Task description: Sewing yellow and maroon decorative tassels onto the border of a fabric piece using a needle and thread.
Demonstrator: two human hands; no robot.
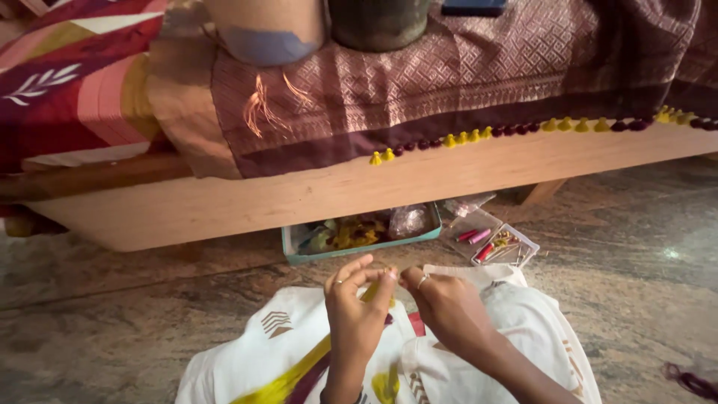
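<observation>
My left hand (357, 307) and my right hand (447, 305) meet fingertip to fingertip just above my lap. The left thumb and forefinger pinch a small yellow bit of thread or tassel (372, 291). The right fingers are pinched close beside it, what they hold is too small to tell. Both hands wear a ring. Under them lies white cloth (299, 352) with yellow and maroon marks. A brown patterned fabric (464, 67) hangs over a wooden bed edge (299, 198), its border lined with yellow and maroon tassels (479, 135).
A teal tray (359, 251) of threads and plastic bags sits on the stone floor under the bed. A clear small box (502, 245) with pink spools and pins lies to its right. Maroon thread (692, 381) lies at far right. Two pots (321, 22) stand on the bed.
</observation>
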